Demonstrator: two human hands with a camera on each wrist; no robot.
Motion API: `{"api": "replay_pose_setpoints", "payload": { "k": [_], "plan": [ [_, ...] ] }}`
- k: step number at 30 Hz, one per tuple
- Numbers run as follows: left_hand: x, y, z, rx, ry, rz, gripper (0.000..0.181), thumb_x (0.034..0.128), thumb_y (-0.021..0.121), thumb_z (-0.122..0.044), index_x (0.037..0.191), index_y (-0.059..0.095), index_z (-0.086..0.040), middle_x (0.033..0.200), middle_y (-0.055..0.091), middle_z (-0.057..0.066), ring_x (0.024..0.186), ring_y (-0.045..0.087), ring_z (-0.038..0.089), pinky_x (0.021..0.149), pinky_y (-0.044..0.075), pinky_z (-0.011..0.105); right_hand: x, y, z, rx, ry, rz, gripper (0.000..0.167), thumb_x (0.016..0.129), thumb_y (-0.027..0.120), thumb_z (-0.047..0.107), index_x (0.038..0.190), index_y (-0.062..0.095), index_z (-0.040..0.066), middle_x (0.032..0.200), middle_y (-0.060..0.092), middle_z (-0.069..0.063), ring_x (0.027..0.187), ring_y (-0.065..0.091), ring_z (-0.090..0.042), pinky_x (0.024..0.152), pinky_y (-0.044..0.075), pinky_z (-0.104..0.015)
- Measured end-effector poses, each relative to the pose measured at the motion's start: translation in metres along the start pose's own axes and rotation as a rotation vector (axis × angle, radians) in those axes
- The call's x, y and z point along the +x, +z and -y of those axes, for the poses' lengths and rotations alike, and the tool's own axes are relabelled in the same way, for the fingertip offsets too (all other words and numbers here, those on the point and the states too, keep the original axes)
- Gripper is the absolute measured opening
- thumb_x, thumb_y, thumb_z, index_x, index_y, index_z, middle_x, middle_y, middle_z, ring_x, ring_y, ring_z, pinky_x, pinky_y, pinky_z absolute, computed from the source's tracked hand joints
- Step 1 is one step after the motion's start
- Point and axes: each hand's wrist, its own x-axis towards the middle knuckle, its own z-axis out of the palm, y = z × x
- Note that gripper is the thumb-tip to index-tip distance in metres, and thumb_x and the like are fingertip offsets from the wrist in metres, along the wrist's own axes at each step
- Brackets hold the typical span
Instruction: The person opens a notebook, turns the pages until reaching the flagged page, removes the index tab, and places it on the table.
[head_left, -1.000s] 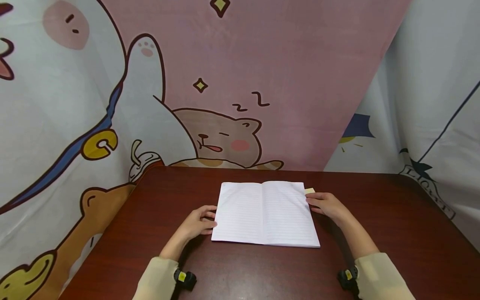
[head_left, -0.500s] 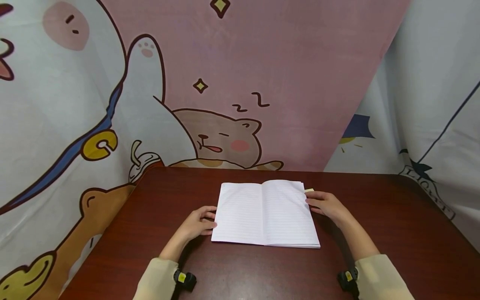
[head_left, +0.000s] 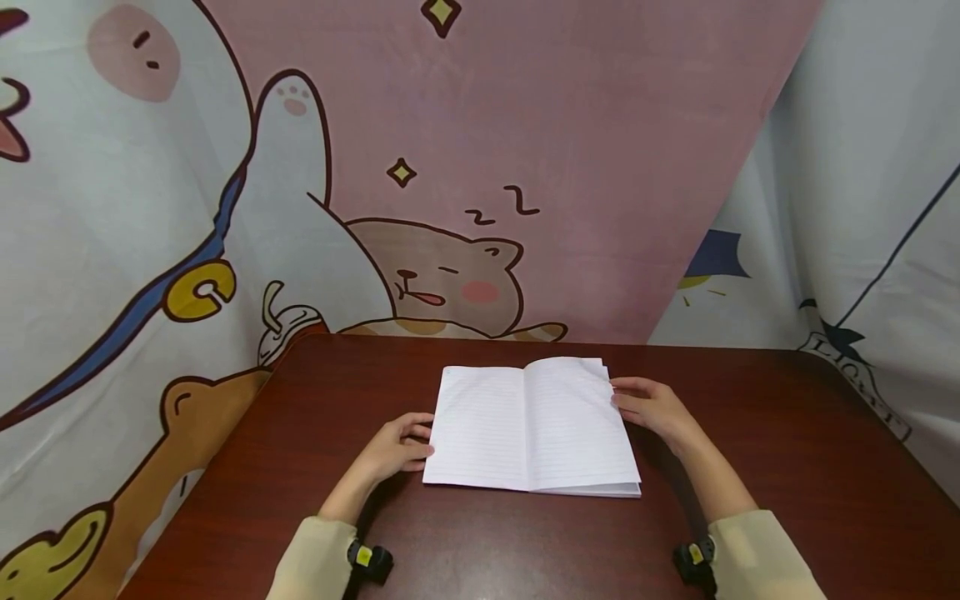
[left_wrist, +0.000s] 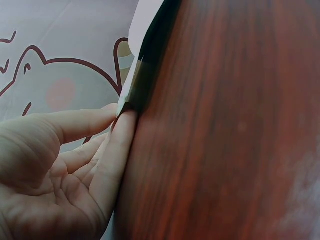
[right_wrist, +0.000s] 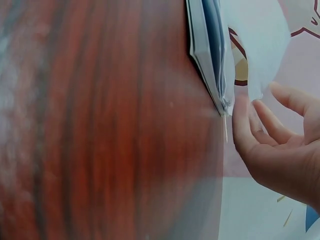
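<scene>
An open notebook with blank lined pages [head_left: 480, 429] lies on the brown table. My left hand [head_left: 393, 446] pinches its left edge; in the left wrist view, the thumb of that hand [left_wrist: 65, 160] is above the edge and a finger is below. At the right edge, my right hand [head_left: 660, 412] holds a page between thumb and fingers. The right wrist view shows this page [right_wrist: 260, 45] raised and bowed away from the thicker stack of pages [right_wrist: 200, 40], beside the right hand [right_wrist: 285, 145].
The dark reddish-brown table [head_left: 510, 550] extends around the notebook. Behind it hangs a pink and white cloth with cartoon animals [head_left: 600, 167]. A small black device is strapped on each wrist, left [head_left: 371, 560] and right [head_left: 693, 560].
The right-hand page has lifted slightly, its top corner shifting left and a gap opening at the lower right. The yellowish tab by the right fingers has gone from the head view. The left hand stays put.
</scene>
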Motion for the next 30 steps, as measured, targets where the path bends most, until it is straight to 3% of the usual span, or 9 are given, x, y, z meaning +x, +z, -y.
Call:
{"api": "replay_pose_setpoints", "payload": {
  "k": [4, 19, 30],
  "plan": [
    [0.0, 0.0, 0.001, -0.002, 0.001, 0.005, 0.052, 0.0922, 0.066, 0.0, 0.141, 0.047, 0.005, 0.119, 0.061, 0.025, 0.087, 0.065, 0.015, 0.075, 0.061, 0.036, 0.001, 0.0, 0.0, 0.016, -0.011, -0.008, 0.052, 0.099, 0.062, 0.016, 0.14, 0.045, -0.011, 0.121, 0.064, -0.016, 0.087, 0.062, 0.003, 0.08, 0.057, -0.02],
    [0.0, 0.001, -0.001, -0.001, 0.004, 0.007, 0.052, 0.0922, 0.066, 0.0, 0.141, 0.047, 0.006, 0.118, 0.061, 0.025, 0.087, 0.065, 0.015, 0.075, 0.061, 0.036, -0.002, 0.003, 0.007, 0.061, -0.022, -0.053, 0.053, 0.098, 0.063, 0.017, 0.143, 0.046, -0.004, 0.108, 0.069, 0.003, 0.086, 0.063, 0.003, 0.077, 0.058, -0.023],
    [0.0, 0.001, 0.001, -0.005, 0.005, 0.005, 0.052, 0.0913, 0.066, 0.001, 0.14, 0.048, 0.006, 0.118, 0.06, 0.026, 0.086, 0.065, 0.015, 0.074, 0.061, 0.035, -0.003, 0.005, 0.011, 0.069, -0.04, -0.064, 0.052, 0.098, 0.064, 0.017, 0.143, 0.047, -0.002, 0.112, 0.07, 0.001, 0.087, 0.065, 0.002, 0.079, 0.059, -0.025]
  ]
}}
